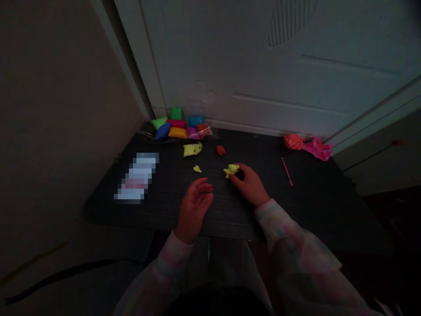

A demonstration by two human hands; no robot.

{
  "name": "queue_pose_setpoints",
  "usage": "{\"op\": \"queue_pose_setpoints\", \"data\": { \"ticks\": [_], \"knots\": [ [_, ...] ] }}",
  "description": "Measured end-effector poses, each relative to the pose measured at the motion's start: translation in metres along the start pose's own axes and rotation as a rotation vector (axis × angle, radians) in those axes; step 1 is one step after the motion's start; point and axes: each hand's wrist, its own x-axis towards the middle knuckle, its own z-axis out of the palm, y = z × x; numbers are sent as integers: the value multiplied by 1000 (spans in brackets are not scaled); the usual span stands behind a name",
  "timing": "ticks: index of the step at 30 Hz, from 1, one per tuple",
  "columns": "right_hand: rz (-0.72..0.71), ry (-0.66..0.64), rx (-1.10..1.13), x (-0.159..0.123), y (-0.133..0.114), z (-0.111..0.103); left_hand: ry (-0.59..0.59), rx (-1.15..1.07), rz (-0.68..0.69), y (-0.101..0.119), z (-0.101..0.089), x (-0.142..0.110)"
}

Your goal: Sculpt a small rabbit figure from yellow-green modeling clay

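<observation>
My right hand [250, 184] grips a small yellow clay figure [231, 170] between thumb and fingers, at or just over the dark table. The figure has a rounded head and stubby limbs; part of it is hidden by my fingers. To the left, my left hand [194, 208] hovers over the table's front with fingers loosely curled and the thumb apart, holding nothing. Just beyond it lies a small yellow clay scrap [197, 168]. Farther back are an opened yellow clay packet [192, 149] and a red clay lump [220, 150].
A clear bag of colourful clay packets [177, 132] lies at the back left. A blurred-out pale rectangle [137, 177] is on the left. A pink stick tool [287, 172] and crumpled pink-orange material [312, 147] lie on the right. A white panelled door [250, 66] stands behind the table [315, 206].
</observation>
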Motion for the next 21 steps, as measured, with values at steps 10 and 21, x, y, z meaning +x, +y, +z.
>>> {"op": "queue_pose_setpoints", "data": {
  "ticks": [10,21],
  "knots": [
    [11,16,58,-1,6,1,29,11,-20,1,0,0],
    [57,344,300,-1,4,-22,31,-7,-6,-4,-2,4]
  ]
}}
